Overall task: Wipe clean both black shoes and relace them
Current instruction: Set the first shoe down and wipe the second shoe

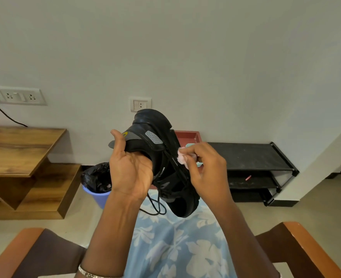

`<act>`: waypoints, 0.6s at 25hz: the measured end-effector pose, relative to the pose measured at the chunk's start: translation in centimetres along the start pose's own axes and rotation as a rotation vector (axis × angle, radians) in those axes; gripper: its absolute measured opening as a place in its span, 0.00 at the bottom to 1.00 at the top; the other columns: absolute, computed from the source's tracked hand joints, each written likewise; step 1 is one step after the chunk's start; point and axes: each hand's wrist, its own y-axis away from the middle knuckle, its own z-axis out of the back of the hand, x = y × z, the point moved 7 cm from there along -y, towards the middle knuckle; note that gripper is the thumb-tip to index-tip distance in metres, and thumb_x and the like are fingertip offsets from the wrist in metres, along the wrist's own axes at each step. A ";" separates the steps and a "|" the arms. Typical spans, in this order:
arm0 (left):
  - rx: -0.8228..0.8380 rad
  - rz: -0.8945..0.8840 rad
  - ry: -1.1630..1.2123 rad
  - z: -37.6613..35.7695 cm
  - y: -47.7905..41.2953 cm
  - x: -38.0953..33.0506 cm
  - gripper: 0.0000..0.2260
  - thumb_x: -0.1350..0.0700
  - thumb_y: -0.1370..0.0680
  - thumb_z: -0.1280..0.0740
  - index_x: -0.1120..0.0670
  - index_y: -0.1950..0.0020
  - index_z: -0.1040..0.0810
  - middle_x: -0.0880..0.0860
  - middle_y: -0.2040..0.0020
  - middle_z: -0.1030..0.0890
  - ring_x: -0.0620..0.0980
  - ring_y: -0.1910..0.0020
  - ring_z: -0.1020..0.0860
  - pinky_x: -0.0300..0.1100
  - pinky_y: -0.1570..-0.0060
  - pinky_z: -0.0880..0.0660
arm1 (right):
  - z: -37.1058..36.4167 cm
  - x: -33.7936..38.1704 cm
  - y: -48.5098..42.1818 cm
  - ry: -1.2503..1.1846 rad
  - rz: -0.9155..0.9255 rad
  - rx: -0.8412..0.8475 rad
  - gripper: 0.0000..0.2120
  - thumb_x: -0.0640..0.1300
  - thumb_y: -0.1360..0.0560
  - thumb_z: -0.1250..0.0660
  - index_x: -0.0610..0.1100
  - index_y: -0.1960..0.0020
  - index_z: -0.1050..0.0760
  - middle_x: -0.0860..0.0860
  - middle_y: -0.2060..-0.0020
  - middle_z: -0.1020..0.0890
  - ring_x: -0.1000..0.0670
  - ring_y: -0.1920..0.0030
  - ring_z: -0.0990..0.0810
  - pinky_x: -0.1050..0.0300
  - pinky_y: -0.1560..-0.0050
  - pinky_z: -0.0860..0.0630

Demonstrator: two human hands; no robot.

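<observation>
A black shoe (pixel 161 149) with grey patches is held up in front of me, heel end high and toe end pointing down toward my lap. My left hand (pixel 129 167) grips it from the left, fingers inside the opening and thumb on the heel tab. My right hand (pixel 203 163) pinches a small pink wipe (pixel 182 157) against the shoe's right side by the lace eyelets. A black lace (pixel 155 205) hangs loose in loops below the shoe. Only one shoe is in view.
A purple bin (pixel 97 195) lined with a black bag stands on the floor at left, beside a wooden stepped table (pixel 23 149). A black shoe rack (pixel 253 169) stands along the wall at right, with a red tray (pixel 187 137) behind the shoe. Chair arms (pixel 306 249) flank my lap.
</observation>
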 end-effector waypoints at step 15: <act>-0.014 0.008 0.096 0.7 -0.4 -0.4 0.30 0.38 0.18 0.49 0.61 0.30 0.29 0.61 0.33 0.23 0.58 0.33 0.24 0.52 0.31 0.29 | -2.2 4.9 3.0 -0.147 -0.056 -0.086 0.05 0.37 0.23 0.29 0.44 0.48 0.18 0.54 0.52 0.16 0.55 0.49 0.18 0.59 0.50 0.19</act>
